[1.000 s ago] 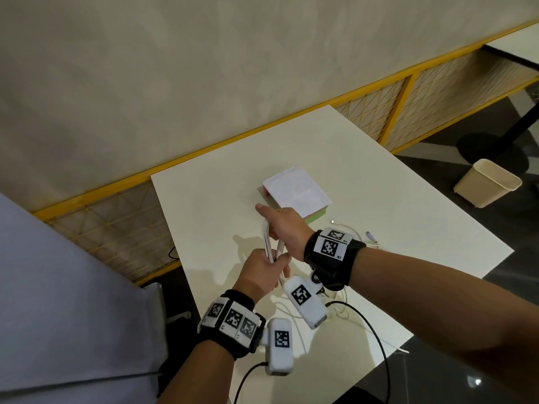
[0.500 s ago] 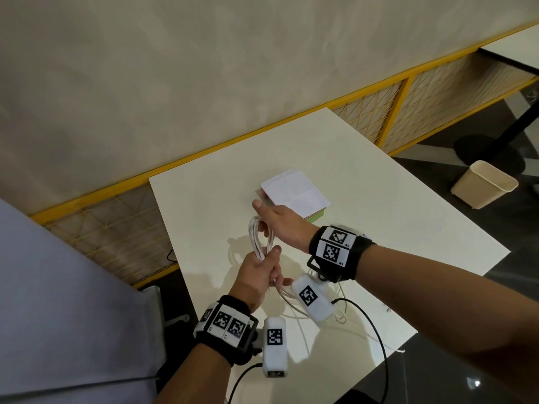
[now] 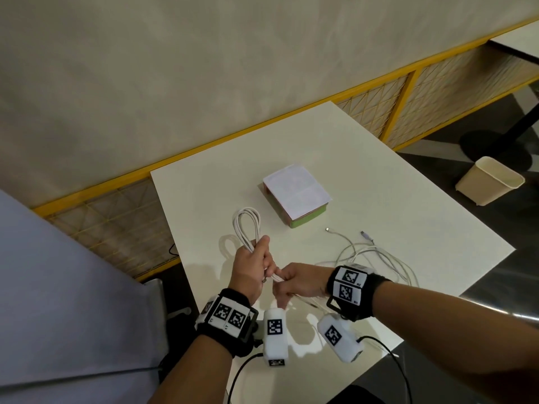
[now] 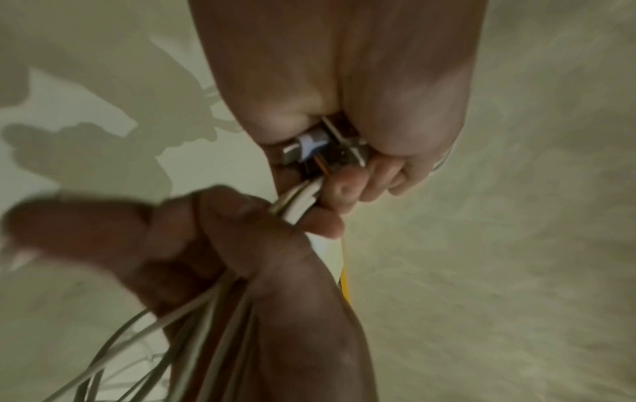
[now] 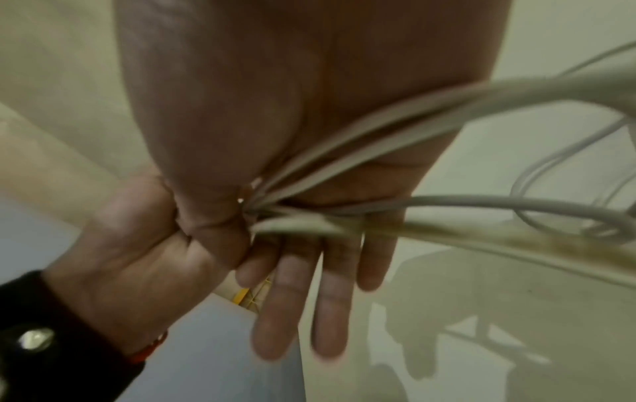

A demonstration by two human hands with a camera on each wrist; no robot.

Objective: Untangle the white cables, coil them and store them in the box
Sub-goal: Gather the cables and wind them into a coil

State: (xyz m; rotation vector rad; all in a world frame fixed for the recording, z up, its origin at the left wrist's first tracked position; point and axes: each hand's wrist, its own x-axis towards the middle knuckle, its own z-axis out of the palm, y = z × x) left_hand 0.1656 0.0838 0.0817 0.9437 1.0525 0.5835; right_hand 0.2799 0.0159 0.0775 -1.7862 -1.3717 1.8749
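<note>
A white cable, folded into a long coil (image 3: 247, 225), stands up out of my left hand (image 3: 252, 266), which grips it in a fist over the table's near left. My right hand (image 3: 294, 284) pinches the strands just below that fist. In the left wrist view my left hand (image 4: 344, 81) curls round cable (image 4: 302, 201) and a metal plug, with the right hand (image 4: 241, 258) close under it. The right wrist view shows strands (image 5: 447, 108) running across my right hand (image 5: 275, 95). The box (image 3: 294, 193), white lid shut over green sides, lies beyond the coil.
More white cables (image 3: 370, 255) lie loose and tangled on the white table (image 3: 379, 185) to the right, plugs pointing toward the box. A beige bin (image 3: 490, 185) stands on the floor at right. A yellow-framed mesh rail runs behind the table.
My right hand has come down from the top of the loop to just under my left fist. The coil's loop now stands free above the left hand.
</note>
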